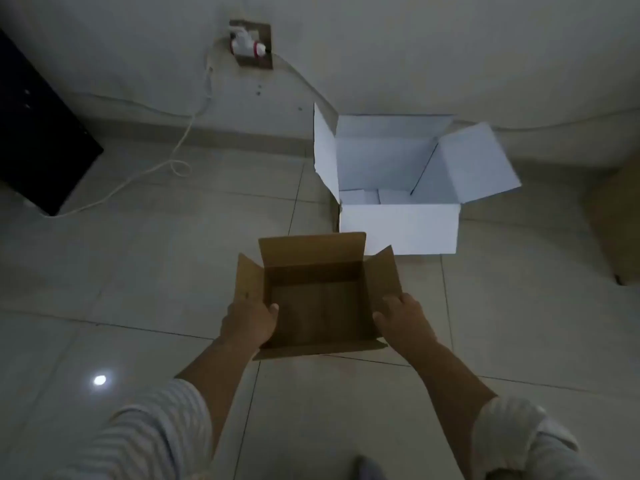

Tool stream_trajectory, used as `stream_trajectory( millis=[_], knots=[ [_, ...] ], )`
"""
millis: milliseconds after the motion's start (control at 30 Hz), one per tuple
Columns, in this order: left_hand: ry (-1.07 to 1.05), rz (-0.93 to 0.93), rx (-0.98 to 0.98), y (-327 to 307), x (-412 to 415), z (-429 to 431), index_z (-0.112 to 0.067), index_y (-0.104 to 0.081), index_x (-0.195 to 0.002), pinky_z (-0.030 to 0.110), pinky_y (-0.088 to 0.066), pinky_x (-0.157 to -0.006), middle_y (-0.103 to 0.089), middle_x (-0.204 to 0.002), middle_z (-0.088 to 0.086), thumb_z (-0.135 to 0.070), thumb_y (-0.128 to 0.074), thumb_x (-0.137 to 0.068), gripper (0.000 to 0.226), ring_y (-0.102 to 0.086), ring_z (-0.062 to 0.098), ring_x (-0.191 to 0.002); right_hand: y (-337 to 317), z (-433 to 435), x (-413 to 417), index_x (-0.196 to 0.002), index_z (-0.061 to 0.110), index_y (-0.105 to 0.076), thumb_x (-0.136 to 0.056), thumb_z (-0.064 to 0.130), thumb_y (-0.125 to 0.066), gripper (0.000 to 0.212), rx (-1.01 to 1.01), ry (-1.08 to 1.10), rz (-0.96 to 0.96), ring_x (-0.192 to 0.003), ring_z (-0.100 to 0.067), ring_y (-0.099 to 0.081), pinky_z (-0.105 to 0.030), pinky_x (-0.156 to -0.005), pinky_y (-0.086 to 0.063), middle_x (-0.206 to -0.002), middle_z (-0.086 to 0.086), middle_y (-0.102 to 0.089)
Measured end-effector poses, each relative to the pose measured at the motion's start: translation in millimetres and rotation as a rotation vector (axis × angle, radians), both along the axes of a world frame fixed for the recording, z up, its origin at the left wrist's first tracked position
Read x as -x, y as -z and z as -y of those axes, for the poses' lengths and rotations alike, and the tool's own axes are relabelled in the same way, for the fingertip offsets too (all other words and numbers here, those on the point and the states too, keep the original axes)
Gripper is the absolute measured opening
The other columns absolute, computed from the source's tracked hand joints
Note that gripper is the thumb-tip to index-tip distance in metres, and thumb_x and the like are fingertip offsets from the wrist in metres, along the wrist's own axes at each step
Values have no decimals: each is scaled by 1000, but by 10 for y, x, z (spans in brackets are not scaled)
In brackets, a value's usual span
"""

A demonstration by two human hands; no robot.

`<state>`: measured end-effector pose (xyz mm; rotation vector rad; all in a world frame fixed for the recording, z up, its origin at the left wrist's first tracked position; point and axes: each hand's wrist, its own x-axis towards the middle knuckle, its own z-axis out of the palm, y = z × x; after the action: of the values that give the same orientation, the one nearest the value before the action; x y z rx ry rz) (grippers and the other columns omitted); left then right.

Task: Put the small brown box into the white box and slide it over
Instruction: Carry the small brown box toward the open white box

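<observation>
On the tiled floor (138, 271), the small brown box (317, 296) stands open-topped just in front of the white box (398, 230), not yet inside it. Both hands grip it: the left hand (249, 322) wraps its left wall, thumb inside, while the right hand (403, 320) closes its fingers over the right wall. Loose upright flaps could catch the white box's near wall or its splayed right flap (481, 164) during the lift, likely tipping it. Small white items already sit inside and may block seating. A white cable (166, 168) and dark panel (38, 140) lie well apart leftward.

Small box (317, 306) on floor (138, 271), before larger box (398, 230).
</observation>
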<state>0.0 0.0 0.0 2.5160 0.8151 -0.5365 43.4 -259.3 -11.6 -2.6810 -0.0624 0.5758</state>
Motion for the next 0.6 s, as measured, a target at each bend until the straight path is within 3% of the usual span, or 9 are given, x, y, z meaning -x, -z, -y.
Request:
stream_trajectory(
  millis=[167, 267, 367, 467, 600],
  knots=[
    [-129, 61, -124, 876, -188, -237, -8, -28, -143, 49, -35, -106, -29, -151, 16, -44, -45, -93, 64, -34, 37, -133, 873, 95, -357, -131, 14, -35, -88, 34, -53, 51, 50, 76, 131, -119, -31, -41, -46, -95, -45, -135, -14, -40],
    [-198, 150, -190, 1335, -268, -466, -9, -25, -144, 51, -32, -107, -34, -149, 18, -44, -49, -91, 68, -33, 38, -133, 1305, 163, -576, -136, 14, -28, -86, 39, -56, 63, 91, 144, 245, -119, -35, -42, -51, -92, -46, -136, -16, -39],
    [-337, 216, -84, 1602, -377, -648, -8, -23, -145, 53, -40, -100, -44, -142, 21, -42, -49, -92, 68, -44, 42, -125, 1555, 195, -758, -138, 12, -24, -87, 40, -54, 66, 37, 227, 259, -116, -36, -46, -52, -89, -47, -134, -17, -41],
    [-362, 254, -19, 1756, -448, -735, -6, -38, -137, 49, -45, -92, -55, -131, 22, -40, -41, -96, 54, -54, 42, -115, 1711, 160, -857, -133, 9, -32, -89, 38, -50, 55, -39, 309, 258, -102, -34, -57, -48, -81, -51, -121, -17, -52],
    [-302, 264, -30, 1770, -504, -755, -5, -52, -125, 43, -45, -87, -59, -124, 21, -30, -36, -100, 39, -56, 40, -110, 1744, 170, -940, -105, 6, -52, -93, 28, -46, 26, -42, 355, 239, -75, -24, -58, -35, -69, -47, -86, -8, -58]
  ],
)
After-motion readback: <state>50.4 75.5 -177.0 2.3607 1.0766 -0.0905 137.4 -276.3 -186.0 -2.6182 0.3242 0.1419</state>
